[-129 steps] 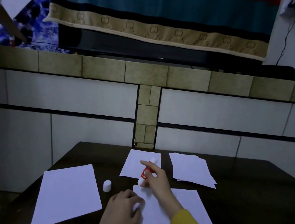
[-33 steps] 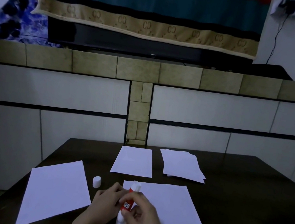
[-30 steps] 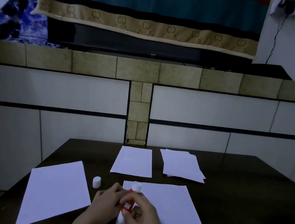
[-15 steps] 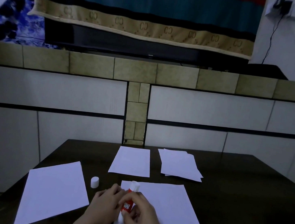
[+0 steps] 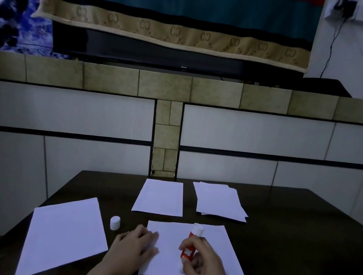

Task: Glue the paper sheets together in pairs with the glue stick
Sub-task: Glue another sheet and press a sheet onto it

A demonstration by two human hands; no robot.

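Observation:
A white paper sheet (image 5: 219, 243) lies in front of me on the dark table (image 5: 300, 247). My right hand (image 5: 201, 261) grips a red and white glue stick (image 5: 191, 243), its lower end down on the sheet near the front edge. My left hand (image 5: 134, 247) rests on the sheet's left edge with fingers loosely curled. The glue stick's white cap (image 5: 115, 222) stands on the table to the left. A large sheet (image 5: 62, 234) lies at the far left, a single sheet (image 5: 160, 197) behind, and a small stack of sheets (image 5: 220, 200) at the back right.
A tiled ledge and white wall panels (image 5: 246, 132) rise right behind the table. A dark screen draped with a striped cloth (image 5: 173, 19) stands on the ledge. The table's right half is bare dark wood.
My right hand has slid the glue stick to the right across the sheet, away from my left hand. The left hand stays on the sheet's left edge.

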